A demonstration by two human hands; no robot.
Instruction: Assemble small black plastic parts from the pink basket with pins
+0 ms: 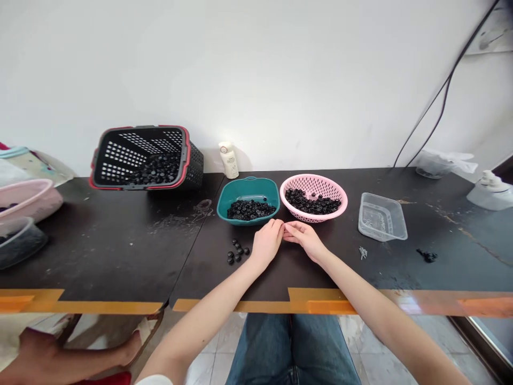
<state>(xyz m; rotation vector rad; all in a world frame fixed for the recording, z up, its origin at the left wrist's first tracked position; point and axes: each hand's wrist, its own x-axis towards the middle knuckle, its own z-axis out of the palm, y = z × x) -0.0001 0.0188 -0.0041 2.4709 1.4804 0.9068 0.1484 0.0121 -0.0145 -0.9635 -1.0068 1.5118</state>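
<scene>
Black parts are held in a teal basin. Left hand and right hand are joined at the fingertips; grip closure cannot be determined.

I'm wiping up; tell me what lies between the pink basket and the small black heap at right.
The head view shows a clear container between the pink basket and the black heap, with small grey pieces in front of it.

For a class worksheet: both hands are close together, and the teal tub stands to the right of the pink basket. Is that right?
Not quite: the head view shows the teal tub to the left of the pink basket. The rest stands.
</scene>
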